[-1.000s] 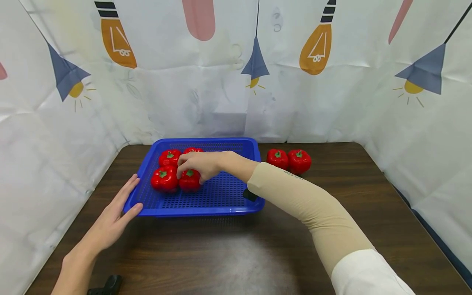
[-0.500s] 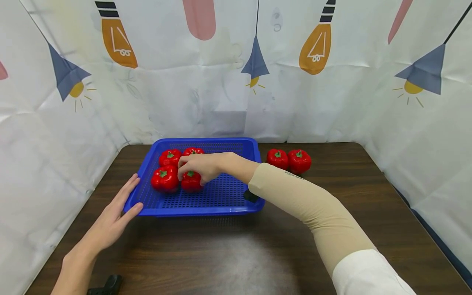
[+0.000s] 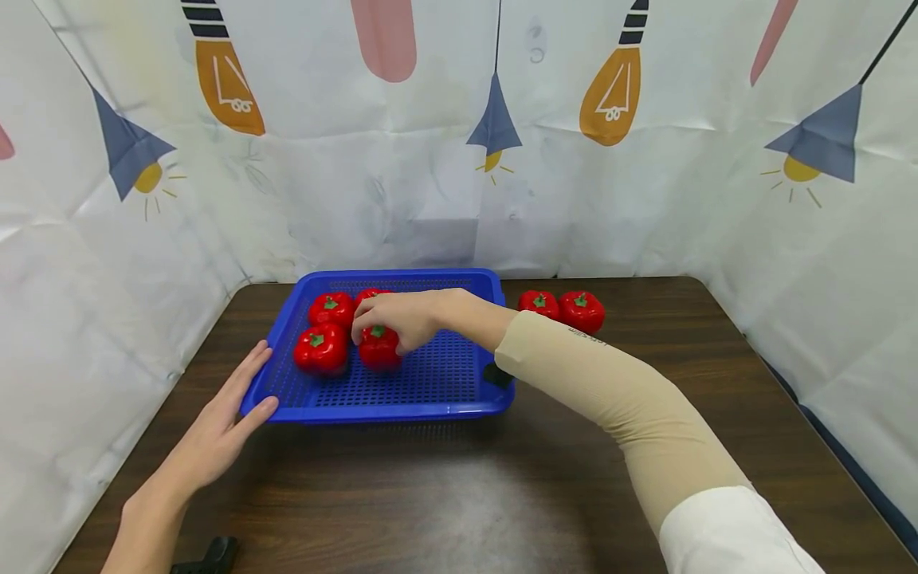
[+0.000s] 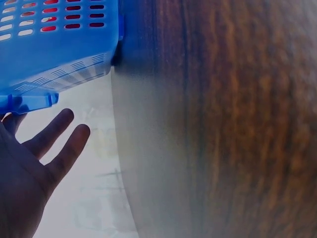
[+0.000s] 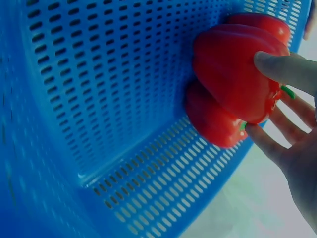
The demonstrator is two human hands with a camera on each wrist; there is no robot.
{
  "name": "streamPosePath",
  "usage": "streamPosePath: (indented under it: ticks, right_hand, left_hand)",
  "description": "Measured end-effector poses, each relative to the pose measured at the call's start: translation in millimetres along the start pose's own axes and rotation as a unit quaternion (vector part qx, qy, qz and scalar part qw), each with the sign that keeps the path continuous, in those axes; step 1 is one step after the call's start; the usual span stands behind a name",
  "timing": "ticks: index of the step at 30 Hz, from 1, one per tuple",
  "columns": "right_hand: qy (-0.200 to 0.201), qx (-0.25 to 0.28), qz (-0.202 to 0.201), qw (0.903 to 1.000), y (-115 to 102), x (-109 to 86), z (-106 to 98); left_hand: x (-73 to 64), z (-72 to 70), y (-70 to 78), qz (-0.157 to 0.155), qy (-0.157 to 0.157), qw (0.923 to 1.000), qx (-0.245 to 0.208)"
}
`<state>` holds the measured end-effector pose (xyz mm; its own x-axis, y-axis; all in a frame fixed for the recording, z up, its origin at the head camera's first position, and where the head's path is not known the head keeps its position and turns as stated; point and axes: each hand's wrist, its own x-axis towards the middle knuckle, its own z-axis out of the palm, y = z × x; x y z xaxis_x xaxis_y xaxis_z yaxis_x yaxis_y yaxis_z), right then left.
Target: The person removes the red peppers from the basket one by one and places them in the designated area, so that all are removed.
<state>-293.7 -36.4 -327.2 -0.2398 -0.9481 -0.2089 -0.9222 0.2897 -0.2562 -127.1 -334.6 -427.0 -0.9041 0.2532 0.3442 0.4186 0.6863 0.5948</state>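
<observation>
Touches left rim of blue basket [image 3: 387,414] w/ L grip [image 3: 215,430], fingers straight. Inside: 3 red peppers [image 3: 320,348]. Just right of near one, in basket, holds 4th pepper [image 3: 380,355] w/ R grip [image 3: 407,315]. Far right, on tabletop [image 3: 430,494]: 2 more peppers [image 3: 582,312].

Basket [image 3: 409,413] sits on tabletop [image 3: 445,486], toward the back edge, sheet [image 3: 416,199] behind. Four peppers in basket, mostly left half: back-left pepper [image 3: 331,309], front-left pepper [image 3: 320,349] before it, back-right pepper [image 3: 369,294], front-right pepper [image 3: 380,359] before that, in right hand [image 3: 405,315]. Left hand [image 3: 215,426] at basket's left front corner. Right of basket, on tabletop, side by side: inner loose pepper [image 3: 538,303], outer loose pepper [image 3: 582,312]
</observation>
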Motion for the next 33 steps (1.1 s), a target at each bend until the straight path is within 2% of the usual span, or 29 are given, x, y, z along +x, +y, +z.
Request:
streamPosePath:
  ticks: [8,14,21,33]
  right_hand:
    - [0.008,0.019,0.002,0.9998,-1.8,-17.2,-15.1]
    - [0.015,0.005,-0.002,0.9999,-7.1,-33.8,-25.9]
    - [0.027,0.0,0.006,0.9996,-13.0,-60.5,-39.9]
    - [0.057,0.005,0.013,0.9983,-15.1,-111.6,-49.0]
  left_hand:
    - [0.6,-0.5,0.1,0.0,-0.001,1.0,0.003]
    - [0.0,-0.8,0.1,-0.002,-0.001,1.0,0.003]
    - [0.0,-0.1,-0.4,0.003,0.003,1.0,0.0]
    - [-0.4,-1.0,-1.6,0.011,0.008,0.9999,-0.004]
